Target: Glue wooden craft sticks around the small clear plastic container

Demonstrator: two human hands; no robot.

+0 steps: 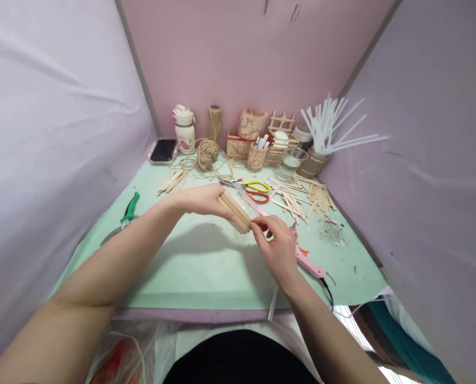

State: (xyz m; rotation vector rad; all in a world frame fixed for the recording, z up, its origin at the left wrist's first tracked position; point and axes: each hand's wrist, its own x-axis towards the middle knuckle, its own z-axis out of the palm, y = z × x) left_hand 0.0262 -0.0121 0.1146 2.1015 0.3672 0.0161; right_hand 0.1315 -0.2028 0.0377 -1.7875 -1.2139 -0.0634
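Head view: here's the right hand, fingers pinched on the near corner of a wooden-stick piece, left hand gripping its left side, above the desk; scissors beyond, pink glue gun rightward, twine ball farther back.

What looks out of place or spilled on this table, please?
Small debris lies scattered on the right of the table, near the loose wooden sticks; it looks like unswept crumbs, too small to identify. Also, a pale strip appears to jut past the front edge, where it might slip off.
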